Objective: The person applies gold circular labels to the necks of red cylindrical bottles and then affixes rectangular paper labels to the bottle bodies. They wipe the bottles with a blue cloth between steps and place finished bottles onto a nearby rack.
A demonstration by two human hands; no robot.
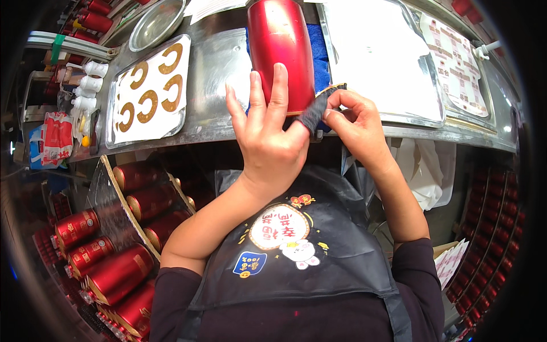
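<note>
One red cylinder (282, 43) | beyond left hand (271, 142), fingers spread | right hand (363, 122) pinching dark cloth (311, 117) (round left thumb)

Left hand (270, 149) spread over the red bottle (282, 45), dark cloth (311, 117) at its thumb (296, 133), and the right hand (363, 126) pinches that cloth! Blue towel (319, 54) beneath the bottle, gold labels (154, 108) on a tray (183, 117) off left.

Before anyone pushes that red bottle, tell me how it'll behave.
The red bottle may roll sideways, its body being rounded, though the blue cloth at its sides might slow it. Its glossy surface looks slippery to grip.
</note>
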